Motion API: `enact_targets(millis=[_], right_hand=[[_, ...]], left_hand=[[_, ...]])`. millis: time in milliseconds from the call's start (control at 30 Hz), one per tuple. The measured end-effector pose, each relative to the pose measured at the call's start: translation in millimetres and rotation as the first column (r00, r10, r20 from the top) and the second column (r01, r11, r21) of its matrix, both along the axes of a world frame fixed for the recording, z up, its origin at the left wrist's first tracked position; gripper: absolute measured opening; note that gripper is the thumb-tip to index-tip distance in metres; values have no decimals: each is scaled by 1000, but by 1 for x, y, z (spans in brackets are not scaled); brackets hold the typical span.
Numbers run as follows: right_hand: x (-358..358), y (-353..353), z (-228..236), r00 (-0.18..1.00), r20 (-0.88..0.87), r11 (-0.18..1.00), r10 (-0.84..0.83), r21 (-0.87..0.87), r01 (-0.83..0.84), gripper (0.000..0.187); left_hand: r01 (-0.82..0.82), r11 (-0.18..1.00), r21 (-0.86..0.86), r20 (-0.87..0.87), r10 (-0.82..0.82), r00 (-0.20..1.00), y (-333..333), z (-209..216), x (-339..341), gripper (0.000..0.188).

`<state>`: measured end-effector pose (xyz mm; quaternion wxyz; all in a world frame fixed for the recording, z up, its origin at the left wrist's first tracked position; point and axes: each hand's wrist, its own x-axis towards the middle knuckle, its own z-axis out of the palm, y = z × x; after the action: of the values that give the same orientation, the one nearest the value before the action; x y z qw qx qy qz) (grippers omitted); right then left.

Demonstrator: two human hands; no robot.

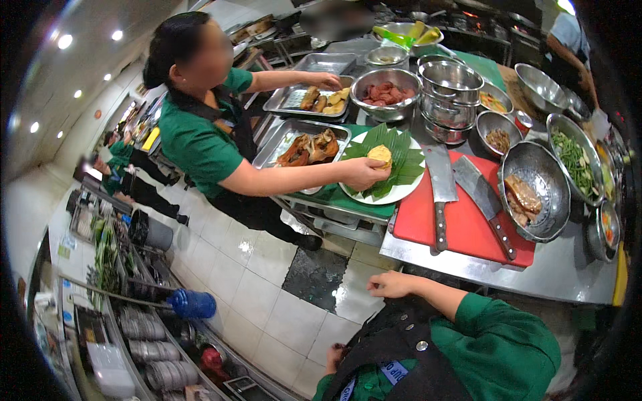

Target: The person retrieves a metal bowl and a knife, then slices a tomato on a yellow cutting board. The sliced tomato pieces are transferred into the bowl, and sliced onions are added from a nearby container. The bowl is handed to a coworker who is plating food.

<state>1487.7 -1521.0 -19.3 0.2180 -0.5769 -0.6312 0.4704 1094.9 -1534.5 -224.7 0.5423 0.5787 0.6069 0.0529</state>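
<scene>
My right hand [390, 284] hovers over the floor just off the counter's near edge, fingers curled in and nothing visible in them. Lower down, beside my dark apron, is my left hand [334, 356], its fingers mostly hidden. Nearest to my right hand is a red cutting board [418, 224] carrying a cleaver [441, 177] and a second broad knife [478, 187]. Across the counter corner, a co-worker's hand [364, 175] holds a round yellow food piece [380, 156] on a white plate [404, 194] lined with green leaves [401, 170].
Metal trays hold browned meat [311, 148] and yellow pieces [334, 100]. Bowls contain reddish meat [388, 93], cooked meat slices [523, 194] and green beans [572, 157]. Stacked steel pots [449, 100] stand behind the board. A dark drain grate [314, 279] interrupts the tiled floor. Shelves line the left.
</scene>
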Motion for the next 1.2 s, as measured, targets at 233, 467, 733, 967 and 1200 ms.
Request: enact_targets(millis=[233, 467, 733, 967, 1200], right_hand=[[-3, 28, 28, 981, -147, 992, -126, -14, 125, 30], [4, -37, 62, 739, -173, 663, -651, 344, 665, 12], [76, -149, 17, -309, -386, -484, -869, 542, 687, 7], [96, -150, -40, -500, -221, -507, -837, 655, 560, 16], [90, -137, -35, -663, -29, -474, -748, 722, 504, 18]], left_hand=[[150, 929, 337, -236, -71, 969, 132, 5, 37, 22], [112, 951, -287, -31, -126, 991, 200, 0, 28, 25], [746, 665, 40, -171, -731, 661, 230, -40, 49, 27], [536, 842, 63, -74, -532, 843, 253, -55, 11, 29], [677, 736, -9, -262, -655, 709, 259, -50, -73, 26]])
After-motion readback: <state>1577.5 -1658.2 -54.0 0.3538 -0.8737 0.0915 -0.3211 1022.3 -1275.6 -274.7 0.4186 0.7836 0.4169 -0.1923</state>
